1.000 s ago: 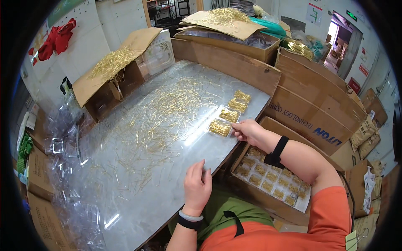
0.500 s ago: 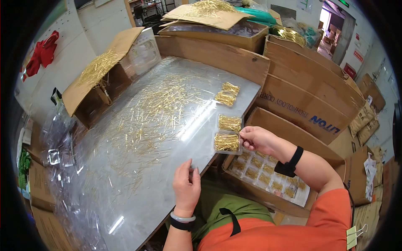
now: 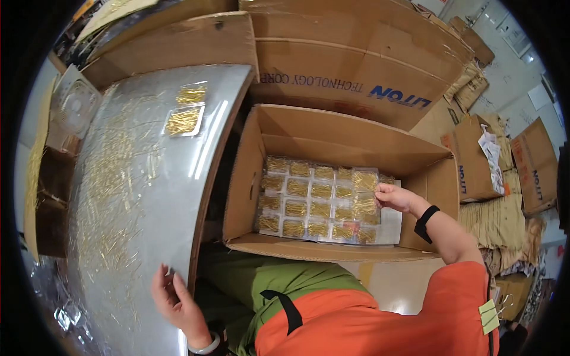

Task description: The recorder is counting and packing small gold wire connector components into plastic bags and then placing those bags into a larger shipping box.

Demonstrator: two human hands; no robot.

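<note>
My right hand (image 3: 394, 197) pinches the right edge of a clear plastic tray (image 3: 364, 204) that holds two bunches of thin gold-coloured metal pins. It is over the right part of an open cardboard box (image 3: 338, 123), where several similar filled trays (image 3: 297, 188) lie in rows. Whether the held tray touches those beneath, I cannot tell. Near the right edge of the grey tabletop (image 3: 172, 237), my left hand (image 3: 175, 299) is empty, its fingers apart and slightly curled. Another filled tray (image 3: 184, 120) lies on the far part of the tabletop.
Loose gold pins (image 3: 113, 178) are spread over the tabletop. A wooden board (image 3: 178, 44) borders its far side. Behind the open box stands a larger cardboard carton (image 3: 332, 59). More cartons (image 3: 469, 160) are at the right, and clear plastic pieces (image 3: 65, 317) lie at the lower left.
My right hand has carried the filled tray from the tabletop's edge to over the open box. The view has swung right. My left hand stays empty by the table edge.
</note>
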